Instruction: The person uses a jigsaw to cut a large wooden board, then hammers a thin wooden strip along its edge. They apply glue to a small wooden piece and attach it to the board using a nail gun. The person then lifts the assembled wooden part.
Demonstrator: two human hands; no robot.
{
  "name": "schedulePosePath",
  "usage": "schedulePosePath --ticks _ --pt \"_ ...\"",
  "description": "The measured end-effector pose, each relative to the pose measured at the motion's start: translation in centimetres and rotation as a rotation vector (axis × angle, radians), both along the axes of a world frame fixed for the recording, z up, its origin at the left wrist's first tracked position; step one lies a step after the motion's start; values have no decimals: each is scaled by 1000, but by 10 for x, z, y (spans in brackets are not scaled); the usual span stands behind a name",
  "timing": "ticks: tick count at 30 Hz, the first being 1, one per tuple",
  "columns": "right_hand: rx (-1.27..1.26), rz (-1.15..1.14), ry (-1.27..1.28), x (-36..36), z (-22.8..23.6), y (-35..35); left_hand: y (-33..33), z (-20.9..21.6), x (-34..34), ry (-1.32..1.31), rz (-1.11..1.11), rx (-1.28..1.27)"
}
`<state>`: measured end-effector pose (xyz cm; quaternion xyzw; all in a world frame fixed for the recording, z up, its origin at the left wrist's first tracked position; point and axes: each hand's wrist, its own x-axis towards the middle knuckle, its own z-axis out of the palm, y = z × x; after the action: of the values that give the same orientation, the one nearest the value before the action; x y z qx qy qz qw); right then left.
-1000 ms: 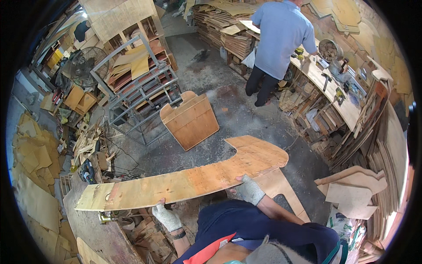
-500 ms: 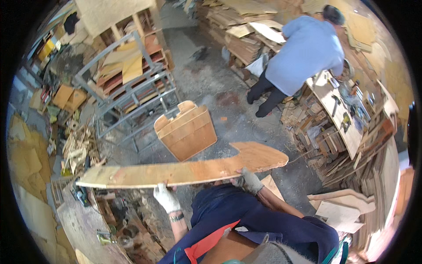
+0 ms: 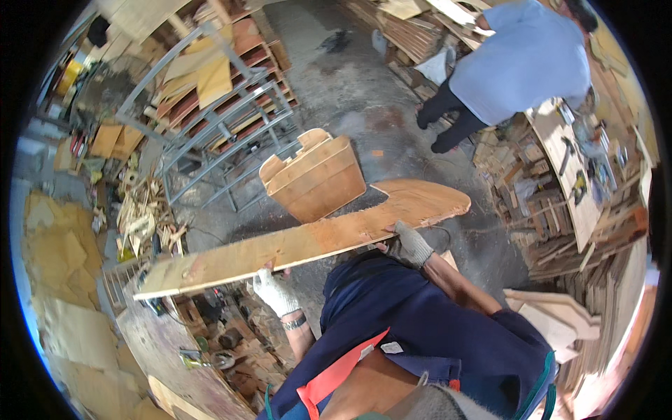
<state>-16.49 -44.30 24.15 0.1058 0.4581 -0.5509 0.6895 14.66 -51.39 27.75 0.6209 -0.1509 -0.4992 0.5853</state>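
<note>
A long plywood piece [image 3: 301,241] with a curved, fin-like right end lies across in front of my body, held in both hands. My left hand [image 3: 276,292], in a pale knitted glove, is closed on its near edge left of the middle. Further right, my right hand [image 3: 409,243], in a greyer glove, grips the same edge near where the curved end begins. The fingers under the board are partly hidden. The board's left end hangs over a workbench [image 3: 150,339].
Beyond the board stands a plywood box-like piece [image 3: 318,178]. A grey metal frame [image 3: 224,133] is behind it. A co-worker in a light blue shirt [image 3: 521,59] bends at a cluttered bench [image 3: 563,164]. Stacked boards [image 3: 609,297] line the right side; wood scraps [image 3: 143,217] lie left.
The board has tilted, its right end rising and its left end staying lower. My hands have moved slightly right with it. The view has shifted, and the co-worker appears further right.
</note>
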Motion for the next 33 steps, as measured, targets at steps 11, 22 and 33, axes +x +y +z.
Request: schedulePosePath --ticks 11,22,33 --pt "92 -248 22 22 -5 41 -6 -10 8 23 -327 -95" --pt "113 -725 -34 63 56 160 -29 -30 -32 165 -920 13" --pt "226 -1312 -37 82 34 282 28 -78 -141 211 -1352 212"
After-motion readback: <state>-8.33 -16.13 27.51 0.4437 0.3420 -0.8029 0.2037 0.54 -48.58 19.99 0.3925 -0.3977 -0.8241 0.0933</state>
